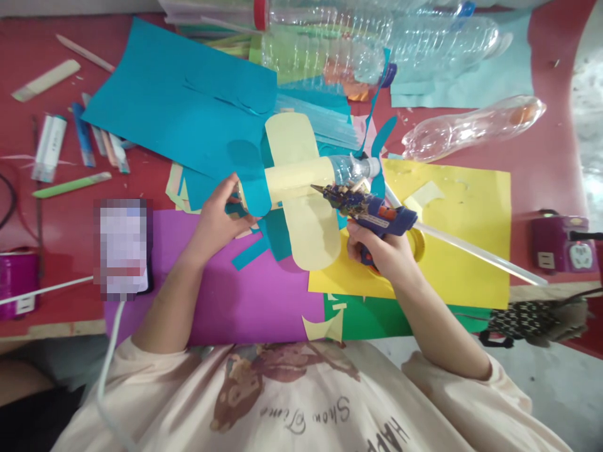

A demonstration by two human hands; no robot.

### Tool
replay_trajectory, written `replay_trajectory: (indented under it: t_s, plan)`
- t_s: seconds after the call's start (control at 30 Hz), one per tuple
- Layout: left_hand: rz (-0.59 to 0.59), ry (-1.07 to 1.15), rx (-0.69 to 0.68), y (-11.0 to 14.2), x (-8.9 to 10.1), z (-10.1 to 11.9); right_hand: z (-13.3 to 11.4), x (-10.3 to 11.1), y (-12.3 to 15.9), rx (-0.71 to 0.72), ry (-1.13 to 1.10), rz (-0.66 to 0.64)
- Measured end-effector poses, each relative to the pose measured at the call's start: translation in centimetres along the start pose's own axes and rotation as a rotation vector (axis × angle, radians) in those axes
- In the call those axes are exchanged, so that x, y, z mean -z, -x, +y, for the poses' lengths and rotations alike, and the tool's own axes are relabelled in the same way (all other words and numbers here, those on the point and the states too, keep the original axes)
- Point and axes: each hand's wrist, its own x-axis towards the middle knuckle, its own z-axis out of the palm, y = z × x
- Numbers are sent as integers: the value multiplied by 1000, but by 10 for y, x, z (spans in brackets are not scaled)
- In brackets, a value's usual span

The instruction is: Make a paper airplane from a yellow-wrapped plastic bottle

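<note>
My left hand (225,216) grips the left end of a bottle airplane (299,177), a small plastic bottle wrapped in pale yellow paper. Two rounded pale yellow wings spread from its sides, and blue paper pieces sit at its left end. A blue paper propeller (382,150) shows by the white cap on the right. In my right hand (384,248) is a blue hot glue gun (384,216), its nozzle pointing left over the bottle's paper-wrapped body. A long clear glue stick (480,254) sticks out of the gun's rear.
Clear plastic bottles (325,37) lie at the back, one more (473,129) at right. Blue (188,81), purple (226,295) and yellow (471,207) sheets cover the table. A phone (123,248) with a white cable, pens (83,135) and a purple socket box (563,243) are around.
</note>
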Motion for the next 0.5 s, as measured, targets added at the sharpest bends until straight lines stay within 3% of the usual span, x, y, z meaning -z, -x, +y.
replay_trajectory:
  t_s: [0.5]
  plan:
    - [-14,-7,-10,0,2,-1,7,13,-1,2,-21,50]
